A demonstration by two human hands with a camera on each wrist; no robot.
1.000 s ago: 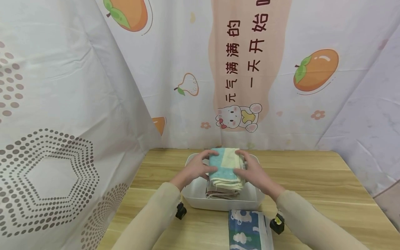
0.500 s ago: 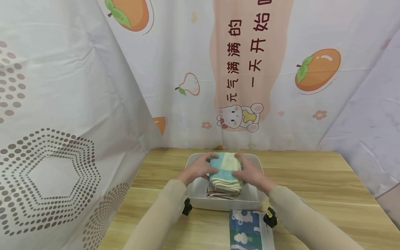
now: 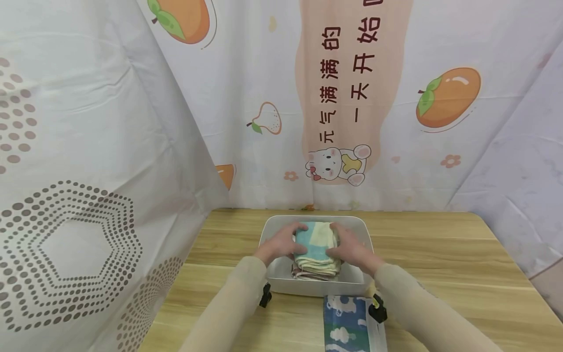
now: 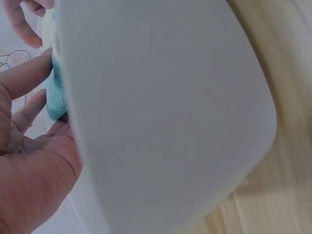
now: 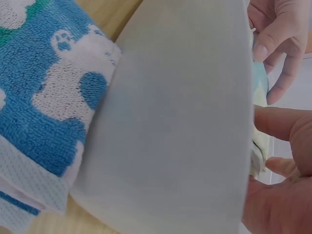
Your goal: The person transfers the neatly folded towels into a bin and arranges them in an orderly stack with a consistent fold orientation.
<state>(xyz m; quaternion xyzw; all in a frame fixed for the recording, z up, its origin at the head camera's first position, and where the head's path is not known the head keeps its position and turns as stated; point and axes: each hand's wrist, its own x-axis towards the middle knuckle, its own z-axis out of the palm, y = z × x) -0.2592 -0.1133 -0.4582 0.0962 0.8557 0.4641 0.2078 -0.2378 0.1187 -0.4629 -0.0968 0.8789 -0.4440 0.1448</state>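
Note:
A folded light-blue and cream towel (image 3: 314, 239) lies on a brownish folded cloth (image 3: 303, 274) inside a white plastic box (image 3: 310, 287). From the left side, my left hand (image 3: 283, 243) holds the towel, thumb toward the front edge and fingers toward the back. My right hand (image 3: 350, 246) grips the opposite side in the same manner. Seen from the left wrist, the towel's teal edge (image 4: 56, 100) shows beside my fingers, and the box wall (image 4: 165, 117) hides the rest. The right wrist view likewise has the box wall (image 5: 170, 117) covering most of the stack.
A folded blue towel (image 3: 345, 320) with white bears and green patches lies in front of the box, close to its wall. The wooden table (image 3: 431, 254) extends to both sides. A printed curtain (image 3: 246, 63) hangs behind it, and another sheet (image 3: 79, 146) on the left.
Both hands have lowered the light-blue and cream towel further into the box, onto the brownish cloth. The blue towel in front stays in place.

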